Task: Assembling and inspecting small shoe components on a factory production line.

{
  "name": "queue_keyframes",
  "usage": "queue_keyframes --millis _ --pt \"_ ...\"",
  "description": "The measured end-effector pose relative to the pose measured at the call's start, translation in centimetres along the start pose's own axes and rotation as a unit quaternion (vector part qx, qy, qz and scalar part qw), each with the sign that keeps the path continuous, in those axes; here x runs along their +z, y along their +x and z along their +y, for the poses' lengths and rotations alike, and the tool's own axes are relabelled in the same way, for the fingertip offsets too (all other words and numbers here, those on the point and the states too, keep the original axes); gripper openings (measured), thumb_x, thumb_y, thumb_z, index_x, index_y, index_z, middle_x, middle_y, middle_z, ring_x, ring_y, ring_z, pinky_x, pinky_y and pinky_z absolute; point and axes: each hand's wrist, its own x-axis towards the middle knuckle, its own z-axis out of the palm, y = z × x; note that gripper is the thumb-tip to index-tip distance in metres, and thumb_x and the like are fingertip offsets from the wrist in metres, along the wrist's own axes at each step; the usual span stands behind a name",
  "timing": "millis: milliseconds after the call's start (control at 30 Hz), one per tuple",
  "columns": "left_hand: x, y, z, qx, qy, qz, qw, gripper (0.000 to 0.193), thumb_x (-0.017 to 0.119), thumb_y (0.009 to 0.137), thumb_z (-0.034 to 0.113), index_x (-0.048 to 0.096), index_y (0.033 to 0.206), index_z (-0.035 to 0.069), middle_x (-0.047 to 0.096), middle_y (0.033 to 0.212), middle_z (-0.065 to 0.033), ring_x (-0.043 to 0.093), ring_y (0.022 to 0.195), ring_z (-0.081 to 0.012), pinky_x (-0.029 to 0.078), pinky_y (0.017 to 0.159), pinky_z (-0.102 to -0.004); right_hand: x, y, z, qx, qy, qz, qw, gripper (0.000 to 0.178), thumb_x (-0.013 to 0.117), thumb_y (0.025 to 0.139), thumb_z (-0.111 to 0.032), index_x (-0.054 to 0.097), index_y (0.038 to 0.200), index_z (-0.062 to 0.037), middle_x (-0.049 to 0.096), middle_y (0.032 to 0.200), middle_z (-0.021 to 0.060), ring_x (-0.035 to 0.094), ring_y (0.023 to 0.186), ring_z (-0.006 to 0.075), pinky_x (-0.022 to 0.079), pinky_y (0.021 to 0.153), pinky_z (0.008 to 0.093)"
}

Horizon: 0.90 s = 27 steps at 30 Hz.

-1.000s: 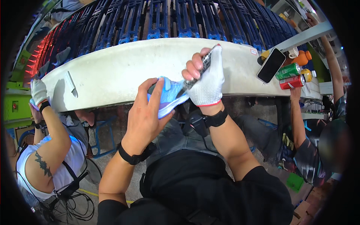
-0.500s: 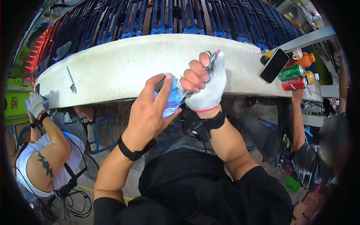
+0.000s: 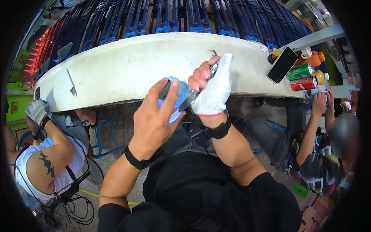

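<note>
My left hand (image 3: 151, 114), bare with a black wristband, is closed round a light-blue, shiny piece (image 3: 181, 91) with a dark grey part under its fingers; its exact kind I cannot tell. My right hand (image 3: 213, 89) wears a white knit glove with a red cuff edge, its fingertips showing bare. It grips a slim knife-like tool (image 3: 213, 70) with a patterned handle. A grey blade (image 3: 189, 102) runs down from that fist and meets the blue piece. Both hands are close together over the near edge of the pale table (image 3: 127, 58).
A white-handled knife (image 3: 70, 82) lies at the table's left. On the right are a black phone (image 3: 282, 65), a green can (image 3: 299, 72), a red can (image 3: 303, 84) and an orange bottle (image 3: 315, 59). Blue slatted frames (image 3: 166, 19) stand behind. Co-workers sit on both sides.
My right hand's fingers have shifted slightly on the tool, and the grey blade shows more beside the blue piece. The right co-worker's hands have moved away from the red can.
</note>
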Motion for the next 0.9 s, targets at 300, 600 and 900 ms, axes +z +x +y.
queue_keyframes --millis 300,600,900 --pt "-1.1 -0.4 -0.7 -0.021 -0.044 -0.011 0.999 0.097 0.095 0.074 0.01 0.054 0.162 0.01 0.054 0.153 -0.0209 0.071 0.118 -0.0423 0.064 0.09 -0.0459 -4.2 4.5 -8.8 -0.191 -0.826 0.051 0.528 0.037 0.072 0.109 -0.038 0.072 0.128 -0.0065 0.078 0.1 0.0142 0.075 0.086 0.0349 0.06 0.083 0.0434" --pt "2.6 0.9 -0.6 -0.003 -0.355 0.108 0.929 0.098 0.094 0.07 0.0 0.053 0.159 0.005 0.06 0.149 -0.0211 0.071 0.119 -0.0384 0.065 0.09 -0.0441 -5.5 -4.8 -8.1 -0.206 -0.702 -0.272 0.625 0.114 0.097 0.075 -0.059 0.052 0.16 0.0016 0.062 0.155 0.0277 0.063 0.144 0.0423 0.049 0.121 0.0477" --pt "4.8 0.0 -2.0 0.068 -0.273 0.085 0.956 0.079 0.093 0.071 0.001 0.068 0.146 0.003 0.065 0.145 -0.0184 0.067 0.127 -0.0367 0.061 0.1 -0.0425 -4.7 -6.9 -4.1 -0.29 -0.658 -0.223 0.658 0.105 0.1 0.079 -0.039 0.049 0.164 -0.0037 0.058 0.159 0.0257 0.06 0.144 0.0433 0.05 0.12 0.0485"
